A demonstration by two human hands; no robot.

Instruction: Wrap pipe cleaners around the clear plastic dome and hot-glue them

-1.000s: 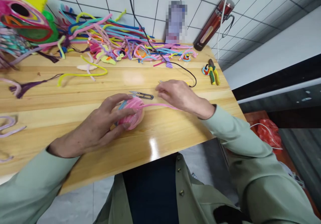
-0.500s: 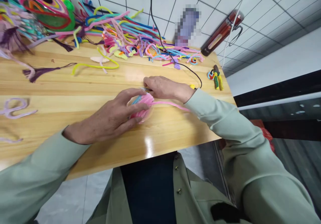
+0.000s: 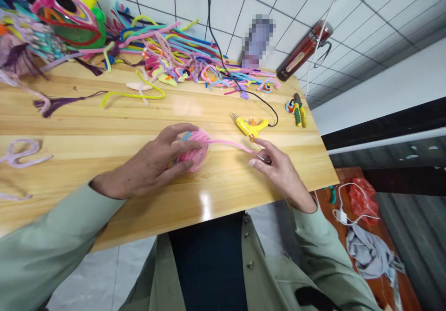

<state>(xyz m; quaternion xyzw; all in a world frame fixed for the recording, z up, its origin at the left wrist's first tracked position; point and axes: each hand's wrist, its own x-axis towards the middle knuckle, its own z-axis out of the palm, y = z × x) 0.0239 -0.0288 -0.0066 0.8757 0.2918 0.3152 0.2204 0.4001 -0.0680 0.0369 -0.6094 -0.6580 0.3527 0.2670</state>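
My left hand (image 3: 163, 157) lies over a round pink pipe-cleaner piece (image 3: 199, 148), its fingers bent across the top and holding it on the table. A bit of blue shows at the piece's upper left; the rest of that side is under the fingers. From its right edge a pink pipe-cleaner strand (image 3: 230, 143) runs toward my right hand (image 3: 277, 167). Between that hand's thumb and fingers is a small dark-handled tool (image 3: 265, 159) with a thin metal end, its kind partly hidden. Just beyond lies a yellow glue gun (image 3: 251, 127), its nozzle pointing left.
Colourful pipe cleaners (image 3: 174, 46) are heaped along the wall, with a goggle-eyed mask-like item (image 3: 66, 9) at left. Yellow-green pliers (image 3: 299, 111) and a red thermos (image 3: 304, 50) stand at right. A black cord (image 3: 223, 55) crosses the back. Purple loops (image 3: 22, 153) lie at left.
My right hand has moved right and toward me, away from the pink piece, carrying the small tool. The glue gun is now uncovered. My left hand stays on the piece.
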